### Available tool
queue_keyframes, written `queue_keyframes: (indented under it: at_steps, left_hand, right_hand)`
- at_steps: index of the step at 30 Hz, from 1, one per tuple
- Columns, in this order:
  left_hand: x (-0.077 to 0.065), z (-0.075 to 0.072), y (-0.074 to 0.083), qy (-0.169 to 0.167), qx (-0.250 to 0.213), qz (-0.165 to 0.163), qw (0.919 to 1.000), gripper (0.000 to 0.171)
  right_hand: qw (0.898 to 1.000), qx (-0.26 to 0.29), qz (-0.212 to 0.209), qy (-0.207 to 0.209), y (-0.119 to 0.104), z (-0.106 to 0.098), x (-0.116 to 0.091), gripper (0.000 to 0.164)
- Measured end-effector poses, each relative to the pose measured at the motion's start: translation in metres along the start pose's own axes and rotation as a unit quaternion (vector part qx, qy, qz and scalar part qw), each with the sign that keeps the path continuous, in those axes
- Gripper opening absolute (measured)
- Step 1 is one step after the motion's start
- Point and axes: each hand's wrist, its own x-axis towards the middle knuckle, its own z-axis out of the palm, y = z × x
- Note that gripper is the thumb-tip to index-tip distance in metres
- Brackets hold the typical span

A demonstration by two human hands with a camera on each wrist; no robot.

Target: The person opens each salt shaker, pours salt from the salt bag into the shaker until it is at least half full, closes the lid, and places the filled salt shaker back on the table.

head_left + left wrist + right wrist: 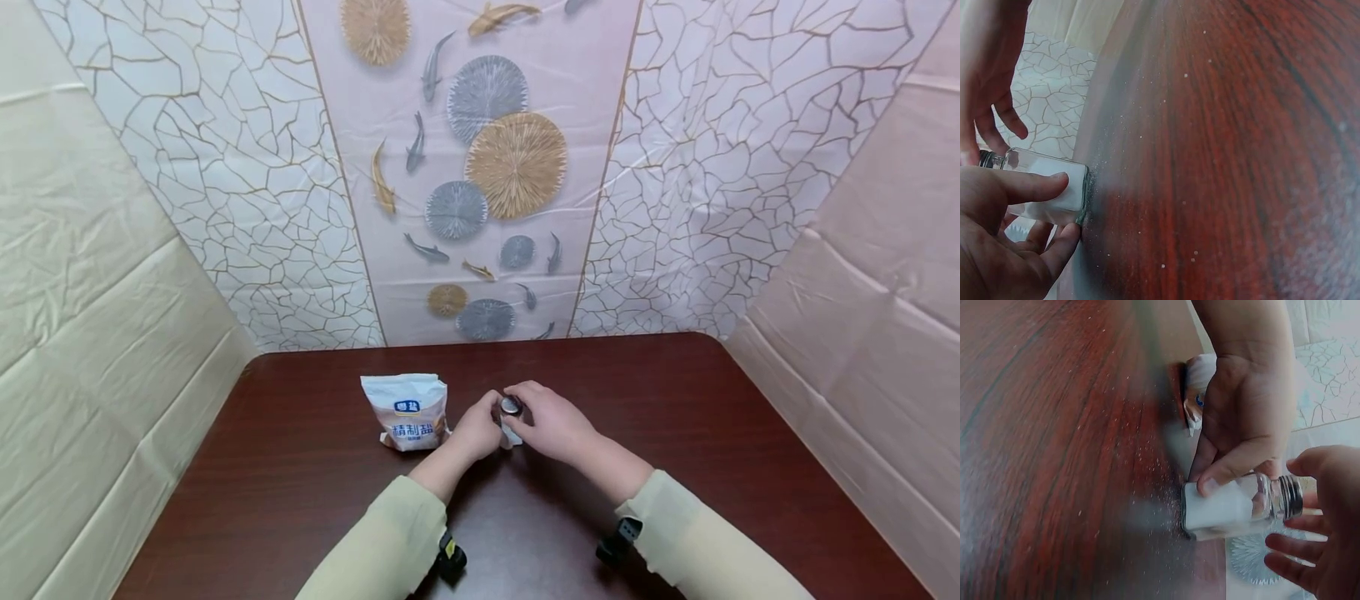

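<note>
A small square glass salt jar, mostly full of white grains, stands upright on the table with a shiny metal cap on its neck. My left hand grips the jar's lower body, its thumb across one face in the left wrist view. Around the cap curve the thumb and fingers of my right hand, the fingertips right at its ribbed edge. The remaining right fingers spread away below the cap in the right wrist view. Just left of my left hand stands a white-and-brown salt bag with blue lettering.
The dark red-brown wooden table carries scattered white grains near the jar. A patterned cloth backdrop rises behind its far edge, and beige cloth walls flank both sides. Each wrist wears a small black camera.
</note>
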Motion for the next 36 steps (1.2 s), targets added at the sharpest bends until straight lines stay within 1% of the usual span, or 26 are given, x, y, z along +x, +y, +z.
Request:
queue_keyframes:
  at_steps: [4,12,20,25,29,36]
  left_hand:
    - [0.0006,0.0001,-0.0002,0.002,0.003,-0.005,1.0,0.049]
    - [-0.0007,-0.0009,0.002,-0.002,-0.003,-0.015,0.9999,0.055]
    - [-0.001,-0.0026,0.0025,-0.009,-0.002,-0.024,0.9997,0.057]
    - [-0.0014,-0.0027,0.0033,-0.009,0.002,-0.026,0.9996,0.055]
    - [-0.0015,-0.0031,0.0043,-0.007,0.007,-0.027,0.9996,0.053]
    - [-0.0017,-0.0035,0.0045,-0.016,0.007,-0.034,0.9993,0.046]
  right_hand:
    - [0.999,0.009,-0.032,-0.012,0.0053,-0.0022,-0.0028,0.043]
    - [0.997,0.048,-0.054,-0.04,0.0094,-0.0063,-0.0026,0.042]
    - [0.996,0.04,-0.067,-0.034,0.0086,-0.0063,-0.0003,0.036]
    - [0.997,0.036,-0.063,-0.031,0.0074,-0.0052,0.0009,0.034]
    - [0.998,0.03,-0.045,-0.026,0.006,-0.0044,0.0027,0.033]
    - [1.0,0.022,-0.014,-0.016,0.0034,-0.003,0.0057,0.03]
